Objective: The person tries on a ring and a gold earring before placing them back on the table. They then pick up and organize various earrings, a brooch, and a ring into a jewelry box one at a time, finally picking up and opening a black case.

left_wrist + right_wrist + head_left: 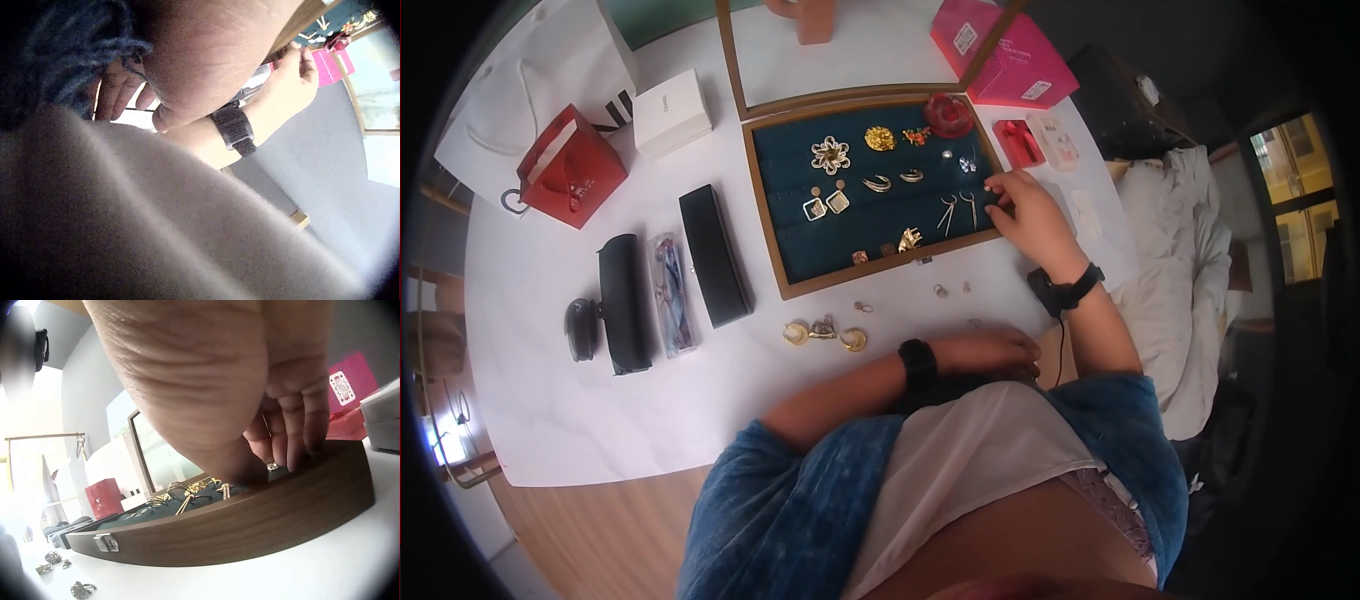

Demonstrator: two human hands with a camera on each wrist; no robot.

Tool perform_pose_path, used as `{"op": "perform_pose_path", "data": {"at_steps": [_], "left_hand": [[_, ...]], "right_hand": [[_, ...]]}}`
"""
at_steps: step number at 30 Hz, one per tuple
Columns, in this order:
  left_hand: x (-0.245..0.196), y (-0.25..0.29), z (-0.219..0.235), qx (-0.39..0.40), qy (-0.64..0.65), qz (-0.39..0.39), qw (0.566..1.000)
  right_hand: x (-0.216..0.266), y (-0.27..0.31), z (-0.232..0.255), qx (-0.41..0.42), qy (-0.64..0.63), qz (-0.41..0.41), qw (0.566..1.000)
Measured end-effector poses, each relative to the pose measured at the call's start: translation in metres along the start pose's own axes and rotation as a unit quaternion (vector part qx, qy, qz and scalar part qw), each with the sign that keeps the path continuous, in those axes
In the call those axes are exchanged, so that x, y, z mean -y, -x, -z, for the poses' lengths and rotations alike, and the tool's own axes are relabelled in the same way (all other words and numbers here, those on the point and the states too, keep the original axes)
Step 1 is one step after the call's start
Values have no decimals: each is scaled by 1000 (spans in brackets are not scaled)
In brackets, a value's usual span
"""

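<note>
My right hand [1028,220] is over the right side of a wooden jewelry box [776,235] lined in dark green. Its thumb and fingertips are apart in the head view. The right wrist view shows the fingers reaching down past the rim, beside a small sparkling stud [272,467]. Nearest to them in the box are long drop earrings [948,213] and small clear studs [967,164]. Farther left lie hoop earrings [877,184], square earrings [837,202], a flower brooch [830,155] and a gold brooch [880,138]. My left hand [1010,352] rests in front of my body with loose fingers, holding nothing visible.
The glass lid [738,60] stands raised. Gold hoops [853,340] and rings [940,291] lie before the box. Leftward are a black case [715,255], glasses case [624,305], red bag [575,168] and white box [672,112]. A pink box [1005,60] stands behind right.
</note>
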State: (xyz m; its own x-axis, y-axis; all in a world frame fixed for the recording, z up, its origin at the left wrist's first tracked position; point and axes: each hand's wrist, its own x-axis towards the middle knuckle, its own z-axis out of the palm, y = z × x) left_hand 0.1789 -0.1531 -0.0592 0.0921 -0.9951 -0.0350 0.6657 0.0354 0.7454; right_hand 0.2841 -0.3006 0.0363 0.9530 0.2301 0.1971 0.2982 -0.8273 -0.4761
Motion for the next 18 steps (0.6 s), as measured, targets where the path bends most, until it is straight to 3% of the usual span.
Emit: {"op": "perform_pose_path", "data": {"at_steps": [1, 6, 11, 17, 18], "left_hand": [[2, -2, 2, 3, 1, 2, 1000], [3, -4, 1, -6, -6, 8, 1000], [-10, 4, -5, -3, -65, -4, 998], [0, -3, 2, 1, -58, 0, 998], [-1, -3, 3, 1, -56, 3, 998]], "right_hand": [[8, 4, 3, -18, -6, 17, 1000], [35, 46, 14, 132, -43, 22, 990], [33, 67, -7, 166, -44, 23, 985], [32, 64, 0, 130, -14, 57, 990], [31, 61, 4, 93, -34, 35, 994]]}}
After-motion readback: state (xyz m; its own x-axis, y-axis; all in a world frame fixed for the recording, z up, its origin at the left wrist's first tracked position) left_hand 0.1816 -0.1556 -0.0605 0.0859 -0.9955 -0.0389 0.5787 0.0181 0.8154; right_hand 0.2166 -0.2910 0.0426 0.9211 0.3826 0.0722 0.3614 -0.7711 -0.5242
